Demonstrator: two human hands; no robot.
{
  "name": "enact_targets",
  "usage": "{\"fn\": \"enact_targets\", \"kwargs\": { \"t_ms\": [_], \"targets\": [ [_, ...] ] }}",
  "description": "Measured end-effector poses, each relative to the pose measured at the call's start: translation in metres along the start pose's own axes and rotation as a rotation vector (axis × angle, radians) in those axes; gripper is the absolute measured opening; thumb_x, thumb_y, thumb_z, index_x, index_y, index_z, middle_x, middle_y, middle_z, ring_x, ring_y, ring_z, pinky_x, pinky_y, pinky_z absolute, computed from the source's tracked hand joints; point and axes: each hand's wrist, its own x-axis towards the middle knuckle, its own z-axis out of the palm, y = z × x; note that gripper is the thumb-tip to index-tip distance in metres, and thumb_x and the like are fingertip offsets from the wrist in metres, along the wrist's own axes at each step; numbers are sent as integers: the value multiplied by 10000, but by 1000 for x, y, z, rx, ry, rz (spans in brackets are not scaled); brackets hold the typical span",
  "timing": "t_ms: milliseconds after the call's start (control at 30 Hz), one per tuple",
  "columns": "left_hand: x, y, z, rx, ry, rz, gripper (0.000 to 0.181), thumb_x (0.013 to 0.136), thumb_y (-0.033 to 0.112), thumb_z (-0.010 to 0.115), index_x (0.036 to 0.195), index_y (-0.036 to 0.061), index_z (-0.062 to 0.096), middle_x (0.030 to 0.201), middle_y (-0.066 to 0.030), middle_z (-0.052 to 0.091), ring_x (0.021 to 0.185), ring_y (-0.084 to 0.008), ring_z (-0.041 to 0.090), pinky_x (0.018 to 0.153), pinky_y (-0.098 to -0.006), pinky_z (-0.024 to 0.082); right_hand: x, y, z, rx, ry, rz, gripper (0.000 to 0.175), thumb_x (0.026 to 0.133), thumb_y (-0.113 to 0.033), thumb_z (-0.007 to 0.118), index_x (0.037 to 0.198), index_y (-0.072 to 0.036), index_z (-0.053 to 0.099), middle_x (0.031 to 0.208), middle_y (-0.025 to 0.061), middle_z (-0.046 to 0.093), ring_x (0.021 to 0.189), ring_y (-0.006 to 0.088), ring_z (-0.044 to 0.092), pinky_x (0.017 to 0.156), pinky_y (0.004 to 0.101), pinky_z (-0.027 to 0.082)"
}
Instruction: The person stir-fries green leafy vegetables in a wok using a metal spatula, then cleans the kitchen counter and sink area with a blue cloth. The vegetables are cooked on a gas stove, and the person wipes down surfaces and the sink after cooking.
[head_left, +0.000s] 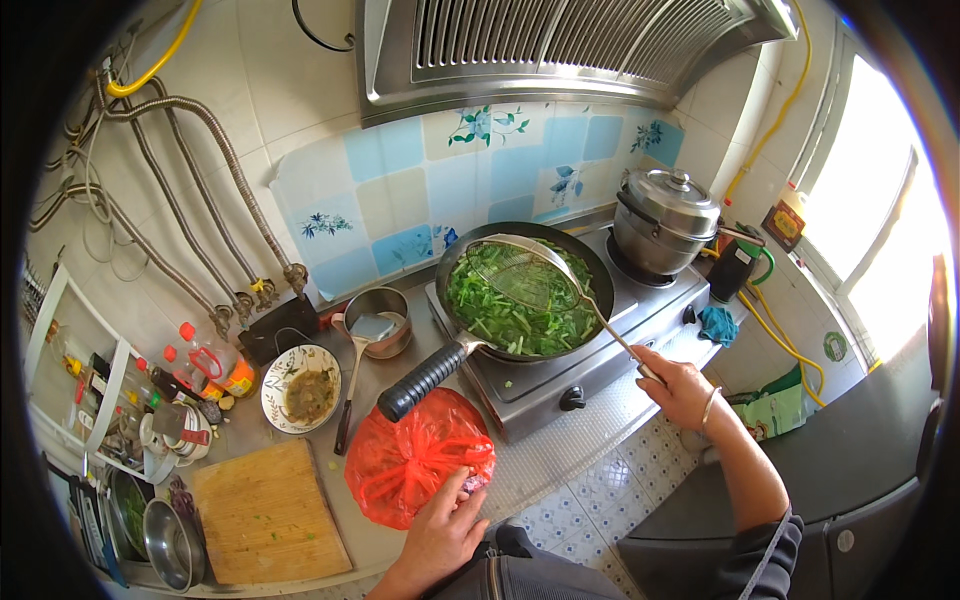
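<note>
My right hand (675, 390) grips the handle of a wire mesh skimmer (523, 271), whose round basket lies over chopped green vegetables (525, 330) in a dark wok (442, 281). The wok sits on the left burner of a steel gas stove (525, 405), its black ridged handle pointing towards the lower left. Below that handle, a red plastic bag (397, 472) rests on the counter, tied or gathered on top. My left hand (442, 525) touches the bag's right edge with its fingertips; a small purplish thing shows by them, and whether the fingers grip anything is unclear.
A lidded steel pot (664, 232) occupies the right burner. Left of the stove are a small saucepan (390, 334), a ladle (349, 397), a patterned bowl of food (274, 405) and a wooden cutting board (270, 510). Bottles (221, 364) and a metal bowl (172, 544) stand further left. The range hood (555, 82) hangs above.
</note>
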Motion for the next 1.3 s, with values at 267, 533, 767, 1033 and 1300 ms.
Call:
{"fn": "enact_targets", "kwargs": {
  "t_ms": [267,533,767,1033,1300],
  "targets": [
    [2,0,1,-11,-13,25,376,683,93,706,1013,-46,591,1221,-211,442,868,-213,578,737,-302,506,-4,4,17,88,1,-38,458,846,-145,564,1277,-55,440,730,111,576,654,200,566,659,316,467],
    [2,0,0,-18,-23,6,386,685,92,706,1025,-47,587,1220,-212,439,871,-213,578,739,-303,507,-6,-15,11,202,-118,56,463,849,-185,561,1277,-57,440,763,149,603,678,258,605,659,341,476],
    [2,-1,1,-24,-31,-4,390,688,100,703,1031,-42,584,1223,-210,439,879,-213,576,743,-301,508,-4,4,34,-65,-75,-66,490,867,-210,505,1325,-103,369,890,209,612,816,381,591,741,433,466],
    [0,-3,-1,-5,-17,-25,381,698,102,698,1039,-26,587,1228,-205,443,882,-209,578,732,-300,512,-14,-10,21,-213,67,-29,483,863,-181,522,1324,-142,381,810,180,581,766,364,581,716,434,469],
    [5,-1,3,-17,-18,4,366,690,94,697,1018,-30,593,1227,-203,445,854,-199,585,698,-294,517,-7,14,27,-95,119,-40,472,855,-157,529,1307,-116,399,889,221,591,828,398,577,750,445,459]
  ]
}}
